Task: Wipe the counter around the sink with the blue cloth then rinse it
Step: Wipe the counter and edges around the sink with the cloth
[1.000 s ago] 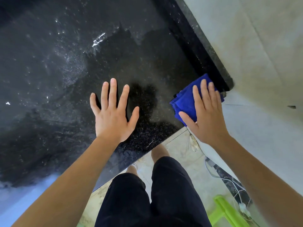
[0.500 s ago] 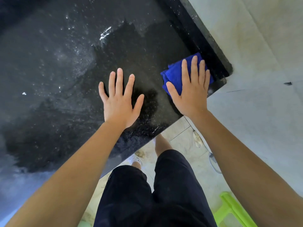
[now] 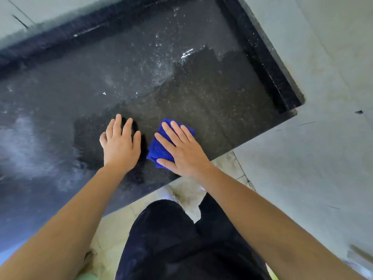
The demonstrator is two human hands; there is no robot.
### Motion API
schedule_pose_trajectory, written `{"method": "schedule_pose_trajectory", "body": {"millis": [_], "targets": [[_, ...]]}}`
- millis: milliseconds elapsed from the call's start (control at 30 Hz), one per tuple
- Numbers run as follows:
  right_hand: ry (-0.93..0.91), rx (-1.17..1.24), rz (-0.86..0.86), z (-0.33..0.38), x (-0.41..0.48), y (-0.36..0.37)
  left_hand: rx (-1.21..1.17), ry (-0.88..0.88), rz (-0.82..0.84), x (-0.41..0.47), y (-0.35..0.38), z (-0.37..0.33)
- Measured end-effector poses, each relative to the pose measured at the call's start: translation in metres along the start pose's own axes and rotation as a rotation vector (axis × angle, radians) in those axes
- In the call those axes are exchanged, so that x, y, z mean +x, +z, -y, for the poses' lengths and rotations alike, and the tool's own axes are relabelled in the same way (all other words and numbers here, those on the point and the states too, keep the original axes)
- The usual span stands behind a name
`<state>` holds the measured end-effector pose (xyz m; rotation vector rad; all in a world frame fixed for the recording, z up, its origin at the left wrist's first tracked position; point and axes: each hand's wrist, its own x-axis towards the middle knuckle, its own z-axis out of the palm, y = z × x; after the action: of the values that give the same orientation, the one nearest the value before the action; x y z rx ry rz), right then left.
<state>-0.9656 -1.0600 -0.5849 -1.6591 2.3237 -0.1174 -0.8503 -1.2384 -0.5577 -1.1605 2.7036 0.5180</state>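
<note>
Cloth: folded bright blue microfibre cloth (image 3: 159, 147) lies flat on the counter near its front edge.
Right hand: right hand (image 3: 181, 150) presses on the cloth, fingers straight and spread, not curled round it.
Left hand: left hand (image 3: 120, 144) rests flat on the stone just beside the cloth, fingers extended, holding nothing.
Counter: speckled black polished stone counter (image 3: 212, 93), wet streaks and droplets toward the back.

Just one view for us — head cam, wide-angle, tilted steeply down over black counter (image 3: 201, 98). Pretty close in: left forearm (image 3: 70, 219) and right forearm (image 3: 262, 215) reach up from bottom edge, dark shorts (image 3: 181, 239) and floor tiles (image 3: 181, 190) straight below us, pale wall (image 3: 323, 47) off right.
</note>
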Motion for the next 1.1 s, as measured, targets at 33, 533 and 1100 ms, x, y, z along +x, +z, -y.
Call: {"method": "schedule_pose_trajectory", "body": {"millis": [33, 533, 1100], "targets": [[-0.01, -0.029, 0.012, -0.014, 0.006, -0.005, -0.009, -0.003, 0.005, -0.004, -0.001, 0.001], [0.379, -0.036, 0.016, -0.109, 0.061, -0.044, -0.081, -0.204, -0.259, 0.009, 0.018, -0.038], [-0.036, -0.059, -0.043, -0.163, 0.094, -0.055, 0.068, -0.192, -0.091, 0.096, 0.02, -0.02]]}}
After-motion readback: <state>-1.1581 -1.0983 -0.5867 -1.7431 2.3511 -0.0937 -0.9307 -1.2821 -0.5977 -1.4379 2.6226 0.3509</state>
